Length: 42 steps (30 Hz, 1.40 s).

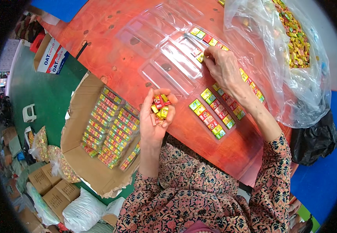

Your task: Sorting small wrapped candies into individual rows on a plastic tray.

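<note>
My left hand (153,130) is held palm up near the table's front edge, its fingers curled around a small pile of wrapped candies (160,105) in red and yellow. Over a clear plastic tray (175,72) with long compartments, my right hand (226,66) pinches at a yellow wrapped candy (200,58); its fingertips partly hide it. Beside it in the same compartment lies a red and white candy (196,51). A farther compartment holds a row of candies (207,38), partly covered by my hand. Nearer me, filled rows of candies (207,117) sit in another clear tray.
More empty clear trays (137,33) lie toward the back. A large clear bag (250,23) of loose candies (295,44) covers the right side, with a black bag (314,139) below it. Left of the table stands an open carton (73,141) stacked with filled trays (114,130).
</note>
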Each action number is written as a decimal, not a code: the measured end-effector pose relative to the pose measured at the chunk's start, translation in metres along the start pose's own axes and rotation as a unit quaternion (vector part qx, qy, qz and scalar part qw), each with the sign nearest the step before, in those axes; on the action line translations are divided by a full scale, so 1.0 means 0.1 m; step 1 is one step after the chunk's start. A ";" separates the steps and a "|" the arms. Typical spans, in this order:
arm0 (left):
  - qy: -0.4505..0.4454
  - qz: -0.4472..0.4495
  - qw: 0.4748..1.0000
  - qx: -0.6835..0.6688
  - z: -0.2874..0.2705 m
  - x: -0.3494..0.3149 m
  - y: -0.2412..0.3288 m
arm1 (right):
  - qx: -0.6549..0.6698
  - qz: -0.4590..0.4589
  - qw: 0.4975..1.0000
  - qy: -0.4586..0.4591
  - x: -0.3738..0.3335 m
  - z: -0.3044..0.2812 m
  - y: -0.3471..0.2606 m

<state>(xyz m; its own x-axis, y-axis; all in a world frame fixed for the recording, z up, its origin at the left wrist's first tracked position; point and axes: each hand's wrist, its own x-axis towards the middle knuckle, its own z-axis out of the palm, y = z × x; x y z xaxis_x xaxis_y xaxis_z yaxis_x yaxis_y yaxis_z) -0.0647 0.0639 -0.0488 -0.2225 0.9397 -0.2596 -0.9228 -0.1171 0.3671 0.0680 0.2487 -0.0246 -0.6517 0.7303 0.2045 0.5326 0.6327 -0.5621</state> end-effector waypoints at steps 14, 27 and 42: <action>-0.012 -0.004 1.000 0.014 -0.02 0.02 -0.01 | 0.061 -0.006 0.998 -0.024 -0.08 -0.11 -0.18; 0.049 -0.014 0.999 0.001 0.02 -0.02 0.00 | 0.148 -0.134 0.971 -0.130 -0.27 0.07 -0.83; 0.034 -0.021 0.998 0.049 -0.01 0.00 -0.04 | 0.209 -0.091 0.968 -0.103 -0.32 0.13 -0.76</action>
<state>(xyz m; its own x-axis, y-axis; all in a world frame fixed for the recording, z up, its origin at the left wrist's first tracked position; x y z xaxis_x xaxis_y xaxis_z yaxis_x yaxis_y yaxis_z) -0.0615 0.0643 -0.0514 -0.2083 0.9189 -0.3352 -0.8975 -0.0433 0.4390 0.0413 0.1743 0.0010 -0.8307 0.5231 0.1904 0.1626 0.5551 -0.8158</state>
